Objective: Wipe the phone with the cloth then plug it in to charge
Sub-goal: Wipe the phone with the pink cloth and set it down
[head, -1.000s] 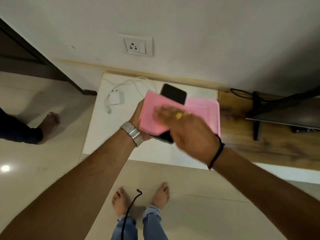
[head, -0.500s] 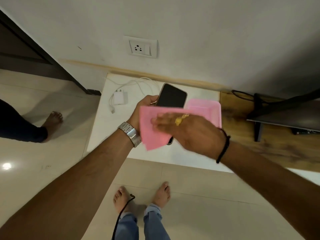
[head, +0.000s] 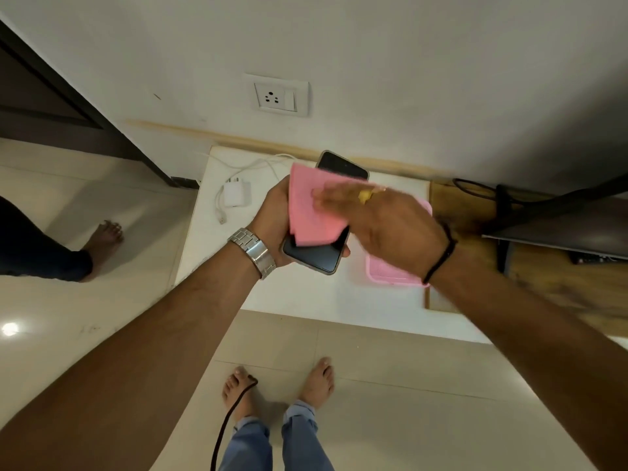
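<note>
Two hands meet over the white table (head: 306, 294), and I see the phone (head: 314, 254) held up between them, clear of the tabletop. My left hand (head: 272, 215) cups it from beneath: the palm sits under its left edge, and one fingertip shows past the right edge near the lower corner. The rest of those fingers are hidden behind the phone, so I cannot tell how far they curl. A metal watch (head: 253, 251) sits on that wrist.

My right hand (head: 384, 219) lies flat on the cloth (head: 311, 207), fingers stretched out and close together, pressing the pink sheet against the screen. It is blurred, so the fingertips are hard to separate. The cloth covers the middle of the phone — dark glass shows beyond the fingertips at the top end and below the heel of the hand at the bottom end. A yellow ring (head: 364, 196) sits on one finger and a black band (head: 441, 253) on the wrist.

Under the right palm, on the table, lies a pink tray (head: 390, 273), mostly hidden by the hand. Left of my left thumb, the charger (head: 237, 193) rests on the table with its white cable (head: 221, 212) looped beside it — the plug end lies loose, joined to nothing. Up the wall beyond the fingertips is the socket (head: 277, 98). A dark cord (head: 231, 419) hangs near my bare feet.
</note>
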